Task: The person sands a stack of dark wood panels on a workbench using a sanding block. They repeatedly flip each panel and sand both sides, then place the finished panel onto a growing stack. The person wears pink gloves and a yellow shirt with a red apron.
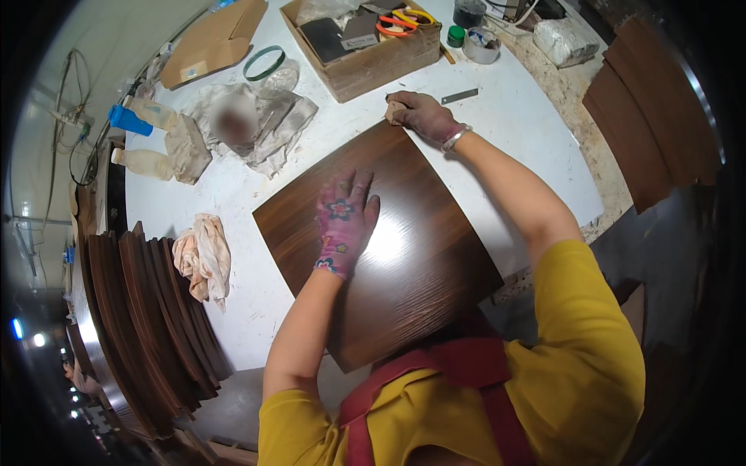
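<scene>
A dark brown wood-grain panel [420, 256] lies slantwise on the white worktable [528, 132], its near corner reaching over the table's front edge. My left hand [346, 221], in a pink flowered glove, rests flat on the panel with its fingers stretched out. At the panel's far corner, my right hand [426, 118], also gloved, is closed round a small tan pad or folded cloth [395, 111]. That pad touches the panel's far edge. Just beyond the right hand lies a short metal ruler [460, 96].
Stacks of brown panels stand at the left [148, 311] and right [649, 116]. A crumpled cloth [203, 260], grey rags [287, 128] and plastic bottles [144, 163] lie on the left side. A cardboard box [373, 74] with orange- and yellow-handled tools sits at the back, near a tape roll [482, 48].
</scene>
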Available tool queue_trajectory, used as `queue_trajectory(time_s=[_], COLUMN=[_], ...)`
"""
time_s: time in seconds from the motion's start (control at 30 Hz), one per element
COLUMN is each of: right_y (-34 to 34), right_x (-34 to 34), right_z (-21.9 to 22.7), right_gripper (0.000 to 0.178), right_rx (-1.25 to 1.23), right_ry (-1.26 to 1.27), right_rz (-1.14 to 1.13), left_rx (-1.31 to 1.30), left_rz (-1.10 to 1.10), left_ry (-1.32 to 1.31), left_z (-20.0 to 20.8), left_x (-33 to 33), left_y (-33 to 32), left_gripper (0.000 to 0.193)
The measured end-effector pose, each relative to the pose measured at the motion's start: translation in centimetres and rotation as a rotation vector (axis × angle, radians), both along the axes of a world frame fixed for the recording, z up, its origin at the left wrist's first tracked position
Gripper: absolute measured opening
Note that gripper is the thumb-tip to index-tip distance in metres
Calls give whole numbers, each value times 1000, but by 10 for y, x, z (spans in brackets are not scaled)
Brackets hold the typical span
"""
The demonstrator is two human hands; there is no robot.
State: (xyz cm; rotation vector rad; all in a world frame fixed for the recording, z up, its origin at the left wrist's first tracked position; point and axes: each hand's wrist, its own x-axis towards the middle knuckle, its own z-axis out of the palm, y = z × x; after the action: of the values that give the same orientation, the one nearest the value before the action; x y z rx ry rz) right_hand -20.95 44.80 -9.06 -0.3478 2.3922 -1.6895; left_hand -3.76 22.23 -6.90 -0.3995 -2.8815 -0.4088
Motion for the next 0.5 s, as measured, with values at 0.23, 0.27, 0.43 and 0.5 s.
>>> queue_trajectory(time_s=[0.23,0.27,0.43,0.5], right_y=[33,34,22,35], right_x=[51,33,18,46], right_z=[40,12,3,-2], right_gripper=[46,44,35,38], right_rx=[-161,-410,-106,-109], right_ry=[-245,-283,-97,-156], right_rz=[154,125,133,152], left_rx=[-54,-44,-59,-53], left_rz=[26,11,2,5], left_ry=[-29,-42,-39,-37], left_z=[3,5,5,4], left_x=[1,-2,-3,-3], left_y=[4,8,9,9], left_gripper=[48,47,48,49])
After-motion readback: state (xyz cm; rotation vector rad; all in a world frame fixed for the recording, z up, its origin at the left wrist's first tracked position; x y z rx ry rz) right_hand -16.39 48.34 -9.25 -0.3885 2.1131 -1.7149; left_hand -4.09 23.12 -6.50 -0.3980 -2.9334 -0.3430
